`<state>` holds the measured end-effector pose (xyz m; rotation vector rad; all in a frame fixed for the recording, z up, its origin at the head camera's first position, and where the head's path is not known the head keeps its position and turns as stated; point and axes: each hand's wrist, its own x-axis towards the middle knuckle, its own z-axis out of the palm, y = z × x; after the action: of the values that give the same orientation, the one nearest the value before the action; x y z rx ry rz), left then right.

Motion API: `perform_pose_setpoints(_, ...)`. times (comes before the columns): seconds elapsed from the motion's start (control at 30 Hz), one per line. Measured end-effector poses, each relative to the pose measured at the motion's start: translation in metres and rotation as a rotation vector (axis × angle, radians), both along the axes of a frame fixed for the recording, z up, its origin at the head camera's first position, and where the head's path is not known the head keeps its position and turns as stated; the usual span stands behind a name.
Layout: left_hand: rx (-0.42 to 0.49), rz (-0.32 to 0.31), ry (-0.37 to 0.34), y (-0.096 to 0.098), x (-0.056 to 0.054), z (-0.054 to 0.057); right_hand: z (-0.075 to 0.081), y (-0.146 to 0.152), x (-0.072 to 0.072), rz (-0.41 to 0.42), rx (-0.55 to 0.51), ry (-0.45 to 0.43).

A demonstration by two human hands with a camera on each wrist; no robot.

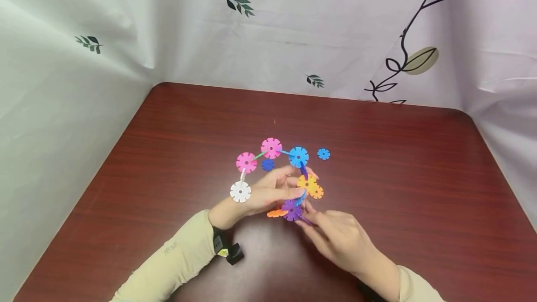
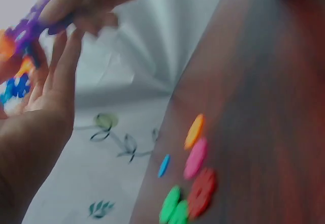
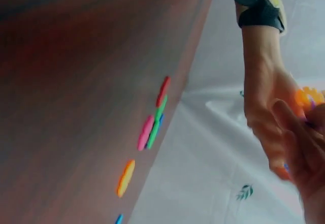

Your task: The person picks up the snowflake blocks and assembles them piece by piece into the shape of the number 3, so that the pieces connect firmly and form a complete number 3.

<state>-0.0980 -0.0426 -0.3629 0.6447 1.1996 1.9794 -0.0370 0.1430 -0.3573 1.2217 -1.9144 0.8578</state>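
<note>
A curved chain of notched plastic discs is held up above the table. It runs from a white disc (image 1: 236, 192) through pink discs (image 1: 271, 143) and a light blue disc (image 1: 298, 151) to a yellow-orange disc (image 1: 305, 181) and a purple disc (image 1: 288, 205). My left hand (image 1: 268, 191) pinches the chain at a small blue disc beside the purple one, thumb toward the camera. My right hand (image 1: 341, 236) pinches another purple disc, seen edge-on, at the chain's near end. An orange disc (image 1: 276, 214) juts left from the purple one. Fingers partly hide these joints.
Loose discs lie on the brown table (image 1: 189, 153): a blue one (image 1: 323, 150), a dark blue one (image 1: 268, 168) and an orange one (image 1: 319, 195). The left wrist view also shows red (image 2: 202, 203), pink (image 2: 196, 158) and green (image 2: 169, 203) discs. White patterned cloth (image 1: 268, 36) surrounds the table.
</note>
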Motion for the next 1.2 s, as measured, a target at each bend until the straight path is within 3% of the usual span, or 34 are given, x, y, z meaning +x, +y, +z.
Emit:
perform_pose_setpoints(0.13, -0.041, 0.058, 0.032, -0.012, -0.008, 0.003, -0.003, 0.016, -0.007, -0.027, 0.025, -0.313)
perform_pose_setpoints(0.2, -0.056, 0.1, 0.03, -0.016, -0.011, 0.004, -0.005, 0.023, -0.016, -0.143, 0.111, -0.479)
perform_pose_setpoints(0.27, -0.065, 0.126, 0.022, -0.017, -0.013, 0.004, -0.008, 0.026, -0.028, -0.286, 0.284, -0.579)
perform_pose_setpoints(0.33, -0.075, 0.139, 0.021, -0.016, -0.014, 0.004, -0.012, 0.025, -0.04, -0.399, 0.478, -0.614)
perform_pose_setpoints(0.4, -0.091, 0.148, 0.023, -0.014, -0.014, 0.004, -0.018, 0.023, -0.049, -0.457, 0.625, -0.599)
perform_pose_setpoints(0.57, -0.145, 0.175, 0.027, -0.01, -0.014, 0.004, -0.027, 0.017, -0.06, -0.44, 0.69, -0.611)
perform_pose_setpoints(0.8, -0.127, 0.2, -0.009, -0.01, -0.014, 0.006, -0.025, 0.023, -0.071, -0.336, 0.619, -0.973)
perform_pose_setpoints(0.93, -0.13, 0.218, -0.011, -0.01, -0.014, 0.006, -0.026, 0.027, -0.066, -0.227, 0.547, -1.088)
perform_pose_setpoints(1.0, -0.136, 0.23, -0.005, -0.01, -0.014, 0.006, -0.025, 0.027, -0.058, -0.118, 0.438, -1.169)
perform_pose_setpoints(1.1, -0.148, 0.253, 0.002, -0.009, -0.015, 0.006, -0.021, 0.027, -0.044, 0.062, 0.179, -1.292)
perform_pose_setpoints(1.2, -0.15, 0.274, -0.003, -0.009, -0.016, 0.006, -0.015, 0.026, -0.031, 0.199, -0.046, -1.347)
